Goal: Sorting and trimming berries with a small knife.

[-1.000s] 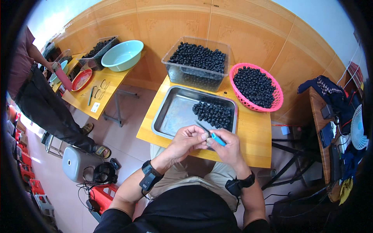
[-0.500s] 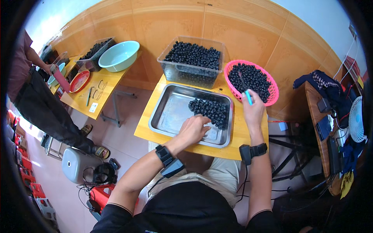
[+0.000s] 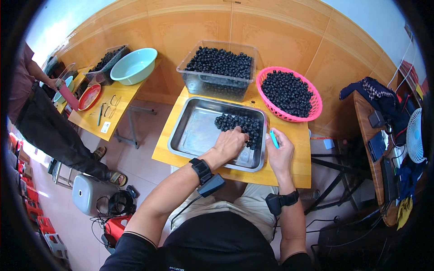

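A shallow metal tray (image 3: 190, 131) lies on the small yellow table before me, with a heap of dark round berries (image 3: 233, 121) toward its right side. My left hand (image 3: 232, 141) reaches into that heap, fingers curled and pressed together at the berries; what is between them is hidden. Just off the tray's right rim, my right hand (image 3: 281, 151) grips a slim tool by its turquoise handle (image 3: 274, 139); its working end cannot be made out. Beyond it stands a pink basket (image 3: 318, 101) full of the same berries.
Behind the tray, a clear plastic bin (image 3: 212, 86) holds many berries. On another table at left are a pale green basin (image 3: 134, 67) and a red plate (image 3: 89, 96). A person (image 3: 43, 117) stands there holding a pink bottle (image 3: 68, 95). A fan (image 3: 414, 135) is at right.
My right hand has drawn back from the basket toward the tray's right rim, still holding the turquoise-handled tool. My left hand has moved slightly right and farther into the berries.
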`<state>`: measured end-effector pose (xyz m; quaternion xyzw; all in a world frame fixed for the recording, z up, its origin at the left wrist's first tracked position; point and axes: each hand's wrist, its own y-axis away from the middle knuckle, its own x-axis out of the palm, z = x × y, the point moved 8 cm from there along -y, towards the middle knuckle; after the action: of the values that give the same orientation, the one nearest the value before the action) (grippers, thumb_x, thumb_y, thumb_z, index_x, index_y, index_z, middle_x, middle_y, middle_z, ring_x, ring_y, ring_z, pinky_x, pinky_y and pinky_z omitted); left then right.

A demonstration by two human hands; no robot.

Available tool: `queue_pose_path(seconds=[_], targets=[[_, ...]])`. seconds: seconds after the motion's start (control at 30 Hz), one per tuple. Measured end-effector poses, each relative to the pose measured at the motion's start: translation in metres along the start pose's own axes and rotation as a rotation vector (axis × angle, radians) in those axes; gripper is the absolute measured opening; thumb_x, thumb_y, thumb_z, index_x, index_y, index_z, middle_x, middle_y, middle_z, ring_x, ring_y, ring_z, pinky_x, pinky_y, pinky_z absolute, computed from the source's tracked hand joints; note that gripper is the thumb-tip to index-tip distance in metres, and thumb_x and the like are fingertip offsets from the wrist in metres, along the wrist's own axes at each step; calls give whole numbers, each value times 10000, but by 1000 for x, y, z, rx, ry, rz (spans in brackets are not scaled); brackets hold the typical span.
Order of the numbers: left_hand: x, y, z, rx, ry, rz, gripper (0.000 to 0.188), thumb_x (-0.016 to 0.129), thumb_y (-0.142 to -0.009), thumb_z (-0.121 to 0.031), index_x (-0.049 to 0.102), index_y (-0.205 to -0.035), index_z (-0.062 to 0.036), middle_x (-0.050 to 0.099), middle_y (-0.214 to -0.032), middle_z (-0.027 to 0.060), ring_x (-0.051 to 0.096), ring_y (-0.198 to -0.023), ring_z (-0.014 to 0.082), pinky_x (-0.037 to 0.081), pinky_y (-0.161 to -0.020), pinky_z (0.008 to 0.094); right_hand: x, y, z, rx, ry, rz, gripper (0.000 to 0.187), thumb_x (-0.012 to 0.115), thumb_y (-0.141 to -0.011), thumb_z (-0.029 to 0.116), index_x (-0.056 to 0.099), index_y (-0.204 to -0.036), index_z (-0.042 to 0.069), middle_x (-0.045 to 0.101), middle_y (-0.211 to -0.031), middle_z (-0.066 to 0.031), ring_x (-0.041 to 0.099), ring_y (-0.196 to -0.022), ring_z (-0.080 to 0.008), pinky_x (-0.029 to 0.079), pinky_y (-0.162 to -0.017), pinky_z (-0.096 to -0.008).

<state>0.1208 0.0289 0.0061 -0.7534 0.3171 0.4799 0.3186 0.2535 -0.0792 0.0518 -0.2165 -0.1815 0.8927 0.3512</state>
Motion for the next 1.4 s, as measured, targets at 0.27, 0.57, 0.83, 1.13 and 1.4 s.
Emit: queue_pose_path(seconds=[0.27,0.57,0.83,1.13,1.4], targets=[[1,12,-5,143,-11,-40,190,667,-876,-169,671,-1023,-48,654,-919,175,680,-888,380,552,-743,488,9,15,-4,70,-90,58,315,734,-909,130,674,-1151,-64,702,-894,-87,631,-802,-104,520,-731,-270],[-12,29,15,-154,940,105,230,689,-929,-93,670,-1133,11,707,-903,39,688,-803,132,548,-700,294,12,23,1,73,-104,96,319,729,-914,128,671,-1167,-57,695,-881,-68,621,-788,-101,514,-714,-264],[-10,50,23,-402,1542,75,171,712,-921,-38,686,-1090,-30,689,-950,26,675,-855,108,598,-809,270,22,35,6,102,-141,150,312,730,-915,125,676,-1167,-50,686,-873,-45,596,-772,-73,496,-693,-239],[-11,64,28,-442,1874,-44,136,661,-950,-11,659,-1085,10,694,-998,73,708,-898,175,612,-875,306,30,41,12,102,-151,191,318,734,-913,152,682,-1161,-41,727,-915,-93,645,-812,-102,518,-721,-263],[-7,75,24,-403,2040,-65,170,638,-967,-34,643,-1135,-9,709,-1041,82,715,-931,170,611,-888,288,37,47,37,28,-115,331,348,725,-932,247,685,-1148,-22,711,-888,-157,678,-773,-162,522,-683,-296]])
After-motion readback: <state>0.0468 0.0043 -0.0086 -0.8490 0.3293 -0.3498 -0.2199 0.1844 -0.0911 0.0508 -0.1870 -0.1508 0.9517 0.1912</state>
